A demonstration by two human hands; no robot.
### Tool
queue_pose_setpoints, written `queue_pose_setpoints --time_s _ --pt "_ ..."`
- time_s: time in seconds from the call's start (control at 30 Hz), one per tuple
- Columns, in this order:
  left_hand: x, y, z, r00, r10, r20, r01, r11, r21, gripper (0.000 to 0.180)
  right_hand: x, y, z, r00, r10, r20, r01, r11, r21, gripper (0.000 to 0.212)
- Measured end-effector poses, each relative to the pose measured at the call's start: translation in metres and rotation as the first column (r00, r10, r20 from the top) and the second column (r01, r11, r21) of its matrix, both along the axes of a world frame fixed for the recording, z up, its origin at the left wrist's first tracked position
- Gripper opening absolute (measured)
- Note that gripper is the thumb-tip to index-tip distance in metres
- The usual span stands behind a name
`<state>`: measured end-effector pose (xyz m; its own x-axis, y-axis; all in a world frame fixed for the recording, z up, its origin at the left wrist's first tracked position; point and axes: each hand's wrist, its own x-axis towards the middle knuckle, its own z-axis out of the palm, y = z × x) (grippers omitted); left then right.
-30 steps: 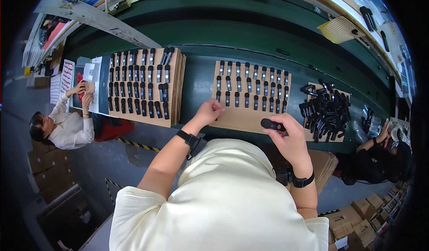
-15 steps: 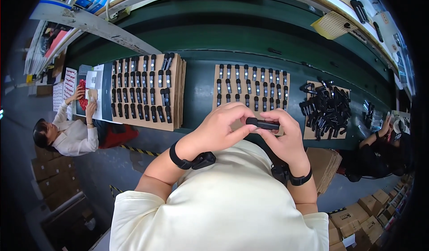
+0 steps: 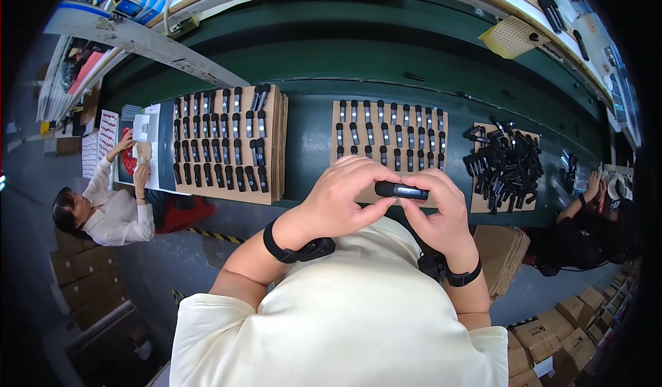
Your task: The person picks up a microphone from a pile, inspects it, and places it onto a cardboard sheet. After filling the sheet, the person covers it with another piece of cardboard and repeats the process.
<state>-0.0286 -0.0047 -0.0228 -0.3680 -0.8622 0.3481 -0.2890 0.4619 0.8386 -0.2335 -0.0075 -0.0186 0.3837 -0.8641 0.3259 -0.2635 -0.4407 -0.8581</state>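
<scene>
Between my two hands, in front of my chest, lies a small black clip-on style microphone [image 3: 402, 190] with a rounded dark head at its left end. Its glossy face with a bright strip is turned up. My left hand [image 3: 345, 197] pinches the rounded end between thumb and fingers. The thumb and fingers of my right hand [image 3: 441, 204] close on the other end. Just beyond my hands, a cardboard sheet [image 3: 383, 117] carries rows of similar microphones, the nearest row partly hidden by my fingers.
To the left, stacked cardboard sheets [image 3: 279, 146] bear more rows. A heap of black microphones [image 3: 507, 163] covers another sheet at right. People work at both sides, one in a white shirt [image 3: 117, 215]. A pale metal beam [image 3: 152, 46] crosses at upper left. Cardboard boxes [image 3: 545, 332] stand lower right.
The microphone has been rolled in my fingers, so its glossy face now shows upward instead of its plain black side. Small black pieces on the far green surface have shifted slightly left.
</scene>
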Motion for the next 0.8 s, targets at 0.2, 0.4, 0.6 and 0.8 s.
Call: queue_pose_setpoints --time_s 0.2,0.4,0.6,0.8 --pt "0.0 -0.001 -0.005 1.0 -0.001 0.0 0.001 0.999 -0.042 0.033 0.002 -0.001 -0.001 1.0 0.001 -0.008 -0.001 0.999 -0.054 0.031" --pt "0.004 -0.005 -0.01 1.0 -0.016 -0.022 0.014 0.994 -0.108 0.032 -0.001 0.002 0.005 1.0 -0.021 0.022 0.016 0.972 0.234 0.032" --pt "0.003 -0.001 0.002 0.993 0.065 -0.103 -0.049 0.988 0.148 0.03 -0.005 -0.001 -0.002 0.999 -0.014 -0.04 0.014 1.0 0.017 0.032" --pt "0.009 -0.005 -0.006 0.997 0.016 -0.077 -0.002 0.984 0.178 0.024 0.001 -0.003 0.003 0.992 -0.054 -0.115 0.048 0.997 -0.057 0.028"
